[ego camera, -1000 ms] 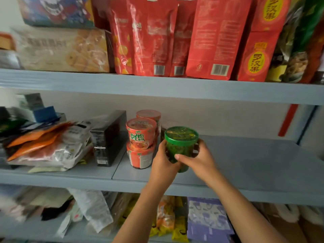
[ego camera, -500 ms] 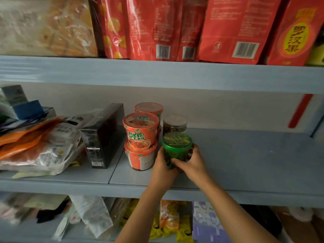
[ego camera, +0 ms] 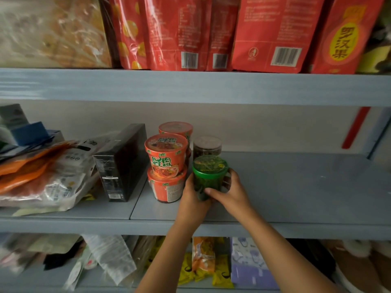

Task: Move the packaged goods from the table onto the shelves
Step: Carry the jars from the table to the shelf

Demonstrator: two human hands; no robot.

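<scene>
**While clasped low down between both hands, green-lidded jar (ego camera: 208, 174) at the middle shelf (ego camera: 296, 187)**

Left hand (ego camera: 193, 199) curled round the jar's left flank, back of the hand toward the camera. Right hand (ego camera: 230, 192) curled round the right flank, thumb laid across the lower front, fingers (ego camera: 226, 180) bent round the far side. Neither hand spread; both closed on the same jar.

Jar upright, lid level, dark green contents visible through the clear wall. Base hidden behind the hands, so cannot tell whether resting on the shelf or held just above it.

Just left of the jar, close to the left hand: stack of two orange noodle cups (ego camera: 166, 157), with another cup (ego camera: 175, 129) behind. Directly behind the green-lidded jar: clear jar of brown contents (ego camera: 207, 145). Further left: black box (ego camera: 122, 161) standing on edge, then a heap of orange and clear bags (ego camera: 42, 172).

On the upper shelf (ego camera: 190, 85): row of red pouches (ego camera: 177, 32) standing upright, with a clear-wrapped pack (ego camera: 53, 32) at the left end. On the lower shelf, beneath the forearms: yellow, orange and purple packets (ego camera: 203, 256), partly blurred.
</scene>
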